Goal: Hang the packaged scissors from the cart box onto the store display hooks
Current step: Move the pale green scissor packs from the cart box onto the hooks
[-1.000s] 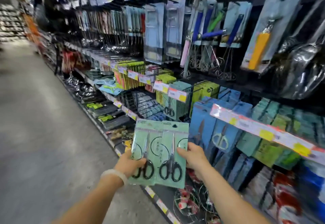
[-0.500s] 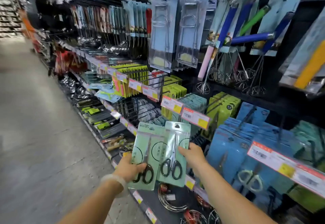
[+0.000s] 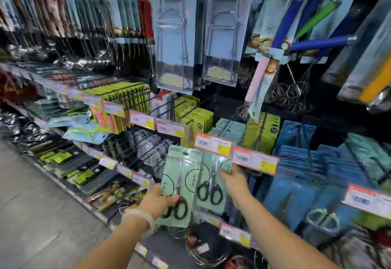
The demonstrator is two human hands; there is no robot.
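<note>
I hold two packs of black-handled scissors on pale green cards in front of the display. My left hand (image 3: 157, 202) grips the lower edge of the left scissors pack (image 3: 179, 184). My right hand (image 3: 233, 182) pinches the right edge of the right scissors pack (image 3: 211, 181), whose top is tucked just under a red and yellow price tag (image 3: 213, 143). A row of teal packs (image 3: 229, 128) hangs on a hook right behind that tag. The cart box is out of view.
Hooks of green packs (image 3: 197, 120), blue scissor packs (image 3: 300, 173) and grey packs (image 3: 148, 148) crowd the wall. Whisks (image 3: 285, 91) and clear-packed tongs (image 3: 175, 36) hang above. Coiled wire items (image 3: 201, 247) lie on the bottom shelf. The grey aisle floor (image 3: 31, 216) lies to the left.
I have stepped closer to the shelf. Both hands have raised the packs, and the right pack has moved up and away from the left one, reaching under the price tag.
</note>
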